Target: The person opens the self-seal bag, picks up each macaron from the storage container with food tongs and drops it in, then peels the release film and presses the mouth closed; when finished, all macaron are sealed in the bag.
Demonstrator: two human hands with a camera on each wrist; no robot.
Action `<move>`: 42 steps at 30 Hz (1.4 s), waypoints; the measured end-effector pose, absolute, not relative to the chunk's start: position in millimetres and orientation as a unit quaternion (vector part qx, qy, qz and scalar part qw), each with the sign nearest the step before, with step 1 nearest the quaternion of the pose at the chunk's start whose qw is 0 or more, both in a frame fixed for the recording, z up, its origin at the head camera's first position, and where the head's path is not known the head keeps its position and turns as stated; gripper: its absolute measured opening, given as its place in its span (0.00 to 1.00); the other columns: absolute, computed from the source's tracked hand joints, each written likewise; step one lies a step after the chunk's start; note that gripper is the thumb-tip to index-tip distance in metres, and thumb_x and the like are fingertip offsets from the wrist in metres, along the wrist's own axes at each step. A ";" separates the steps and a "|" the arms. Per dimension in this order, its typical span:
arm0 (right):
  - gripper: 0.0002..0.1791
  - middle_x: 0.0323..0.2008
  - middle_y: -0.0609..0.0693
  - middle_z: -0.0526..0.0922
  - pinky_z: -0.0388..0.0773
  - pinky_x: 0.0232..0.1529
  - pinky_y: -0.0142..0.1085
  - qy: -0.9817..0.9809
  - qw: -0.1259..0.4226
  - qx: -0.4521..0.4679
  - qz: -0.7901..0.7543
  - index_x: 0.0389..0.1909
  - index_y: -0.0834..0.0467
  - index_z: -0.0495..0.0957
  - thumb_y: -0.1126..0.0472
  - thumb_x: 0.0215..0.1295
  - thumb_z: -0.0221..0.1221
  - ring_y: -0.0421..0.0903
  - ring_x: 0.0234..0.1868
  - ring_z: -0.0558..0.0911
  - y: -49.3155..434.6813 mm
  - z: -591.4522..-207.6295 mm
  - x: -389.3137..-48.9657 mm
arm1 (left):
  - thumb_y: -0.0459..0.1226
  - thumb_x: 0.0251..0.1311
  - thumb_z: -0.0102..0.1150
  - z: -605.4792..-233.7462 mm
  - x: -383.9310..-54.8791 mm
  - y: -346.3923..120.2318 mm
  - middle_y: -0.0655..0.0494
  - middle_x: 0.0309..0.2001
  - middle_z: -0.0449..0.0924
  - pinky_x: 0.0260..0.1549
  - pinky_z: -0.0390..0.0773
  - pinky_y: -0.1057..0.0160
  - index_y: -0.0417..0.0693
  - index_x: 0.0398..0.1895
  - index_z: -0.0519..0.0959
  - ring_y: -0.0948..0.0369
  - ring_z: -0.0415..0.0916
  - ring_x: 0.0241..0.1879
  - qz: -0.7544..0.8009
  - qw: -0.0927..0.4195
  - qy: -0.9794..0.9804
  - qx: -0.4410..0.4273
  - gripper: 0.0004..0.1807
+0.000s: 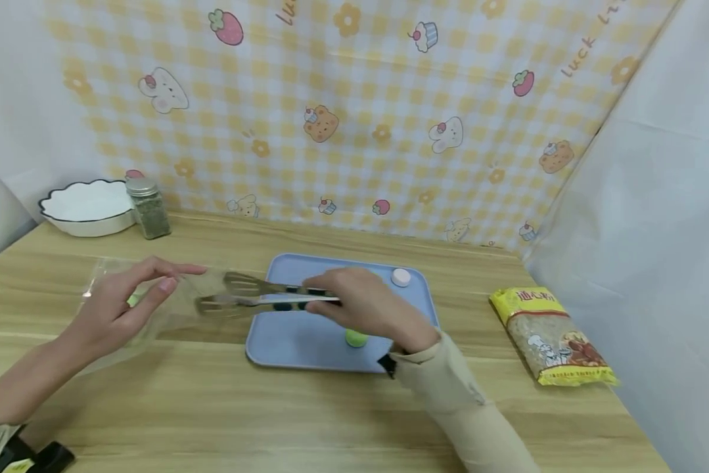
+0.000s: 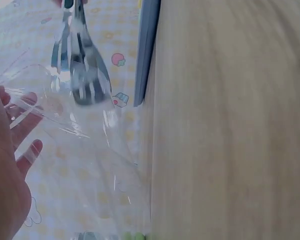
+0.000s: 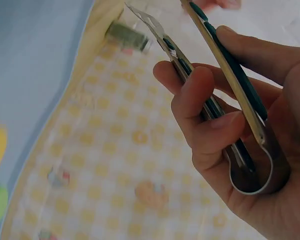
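My left hand (image 1: 114, 309) holds the mouth of a clear plastic bag (image 2: 95, 145), its fingers showing through the film in the left wrist view. Inside the bag is a small green thing (image 1: 134, 299), mostly hidden by the hand. My right hand (image 1: 366, 305) grips metal serving tongs (image 1: 283, 295) with dark inlays on the handles. The slotted tong ends point left, at the bag's mouth, slightly apart and with nothing seen between them. Under the right hand lies a blue tray (image 1: 307, 341) bearing a green round piece (image 1: 356, 338) and a pale round piece (image 1: 401, 277).
At the back left stand a white scalloped dish (image 1: 88, 207) and a glass jar of dried herbs (image 1: 151, 210) with a metal lid. A yellow food packet (image 1: 552, 335) lies on the wooden table (image 1: 259, 420) at right. A checked cloth (image 1: 366, 164) hangs behind.
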State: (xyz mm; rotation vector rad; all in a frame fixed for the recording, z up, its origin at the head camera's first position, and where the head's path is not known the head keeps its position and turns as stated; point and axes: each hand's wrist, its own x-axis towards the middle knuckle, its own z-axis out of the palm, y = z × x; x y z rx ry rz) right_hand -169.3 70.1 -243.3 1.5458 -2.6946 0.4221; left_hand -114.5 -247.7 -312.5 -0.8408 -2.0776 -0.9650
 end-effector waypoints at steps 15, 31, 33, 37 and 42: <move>0.21 0.46 0.58 0.81 0.76 0.30 0.37 -0.923 0.004 0.324 0.208 0.55 0.65 0.74 0.58 0.65 0.58 0.40 0.27 0.79 211.1 -236.2 -205.6 | 0.27 0.60 0.54 -317.1 -116.8 -247.9 0.54 0.48 0.81 0.32 0.64 0.76 0.37 0.51 0.78 0.74 0.74 0.41 -0.335 0.339 -0.818 -0.321 0.15; 0.23 0.44 0.60 0.81 0.73 0.25 0.36 -0.947 0.007 0.252 0.201 0.54 0.65 0.76 0.54 0.63 0.60 0.40 0.25 0.80 287.7 -225.1 -216.0 | 0.33 0.62 0.55 -313.8 -116.1 -246.3 0.48 0.48 0.80 0.48 0.66 0.76 0.36 0.51 0.78 0.71 0.73 0.50 -0.334 0.340 -0.808 -0.347 0.15; 0.22 0.41 0.59 0.83 0.72 0.23 0.34 -0.947 0.003 0.248 0.206 0.53 0.65 0.77 0.55 0.62 0.60 0.40 0.24 0.79 291.3 -225.0 -216.4 | 0.33 0.62 0.55 -313.3 -116.2 -246.3 0.48 0.47 0.81 0.47 0.66 0.76 0.37 0.51 0.78 0.71 0.73 0.49 -0.332 0.340 -0.809 -0.347 0.15; 0.19 0.37 0.56 0.84 0.74 0.24 0.33 -0.947 0.001 0.244 0.209 0.50 0.66 0.79 0.59 0.61 0.61 0.40 0.22 0.78 295.2 -226.6 -217.0 | 0.32 0.62 0.55 -312.5 -116.3 -246.1 0.49 0.47 0.81 0.44 0.65 0.76 0.38 0.51 0.79 0.72 0.74 0.47 -0.328 0.339 -0.812 -0.345 0.15; 0.17 0.30 0.52 0.84 0.72 0.20 0.33 -0.948 -0.004 0.243 0.207 0.47 0.65 0.81 0.59 0.60 0.63 0.40 0.21 0.77 294.1 -230.7 -219.5 | 0.32 0.62 0.55 -313.2 -116.5 -246.0 0.49 0.47 0.81 0.46 0.65 0.76 0.38 0.51 0.79 0.72 0.73 0.49 -0.327 0.337 -0.812 -0.347 0.15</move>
